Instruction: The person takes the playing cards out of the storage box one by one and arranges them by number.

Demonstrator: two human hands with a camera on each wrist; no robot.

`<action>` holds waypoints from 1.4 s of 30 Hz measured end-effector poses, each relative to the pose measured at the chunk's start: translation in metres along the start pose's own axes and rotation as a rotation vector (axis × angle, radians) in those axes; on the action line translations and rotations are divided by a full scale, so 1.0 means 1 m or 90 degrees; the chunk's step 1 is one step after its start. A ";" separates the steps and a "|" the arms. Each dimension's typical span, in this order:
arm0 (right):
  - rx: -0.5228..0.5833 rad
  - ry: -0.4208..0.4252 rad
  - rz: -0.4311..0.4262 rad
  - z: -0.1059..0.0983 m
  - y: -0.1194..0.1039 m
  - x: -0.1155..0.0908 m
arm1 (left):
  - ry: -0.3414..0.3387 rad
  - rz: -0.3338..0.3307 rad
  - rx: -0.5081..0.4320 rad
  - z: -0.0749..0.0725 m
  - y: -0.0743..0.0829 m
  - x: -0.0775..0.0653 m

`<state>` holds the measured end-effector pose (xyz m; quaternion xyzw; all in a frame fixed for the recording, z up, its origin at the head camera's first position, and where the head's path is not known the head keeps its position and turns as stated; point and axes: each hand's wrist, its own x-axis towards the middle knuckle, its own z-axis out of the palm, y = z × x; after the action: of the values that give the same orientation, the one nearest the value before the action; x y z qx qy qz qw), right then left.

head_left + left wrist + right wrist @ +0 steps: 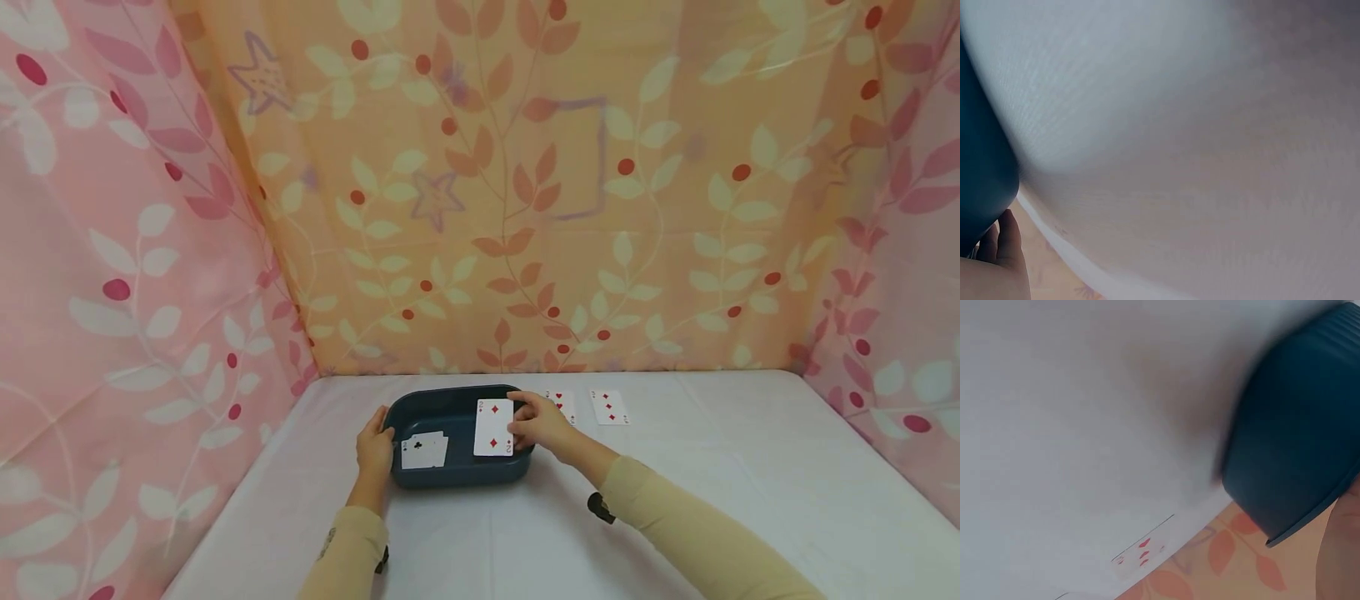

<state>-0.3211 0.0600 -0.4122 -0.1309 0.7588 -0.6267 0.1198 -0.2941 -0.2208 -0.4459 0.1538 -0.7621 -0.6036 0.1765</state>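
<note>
My left hand (pixel 374 447) grips the left end of a dark blue rectangular tray (pixel 461 477). In the left wrist view its fingers (pixel 1010 240) lie against the tray's outer wall. With my right hand (pixel 542 425) I hold a two of diamonds playing card (pixel 493 427) by its right edge, face up, over the right part of the tray. A few overlapping white cards (pixel 425 451) lie at the left of the tray's floor, a club showing on one. In the right wrist view only part of the right hand (pixel 1340 550) shows, beside the tray's rim.
Behind my right hand a hearts card (pixel 559 403) lies on the white-covered table (pixel 675 500), partly hidden. A three of diamonds (pixel 610 407) lies to its right. Patterned cloth hangs (pixel 465 292) at the back and on both sides.
</note>
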 end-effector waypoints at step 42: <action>0.001 0.072 0.000 -0.073 0.028 -0.030 | -0.012 -0.014 0.041 -0.002 0.001 0.005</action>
<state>-0.3199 0.1430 -0.4258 -0.0949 0.7640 -0.6335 0.0766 -0.2977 -0.2245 -0.4442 0.1617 -0.7813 -0.5819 0.1577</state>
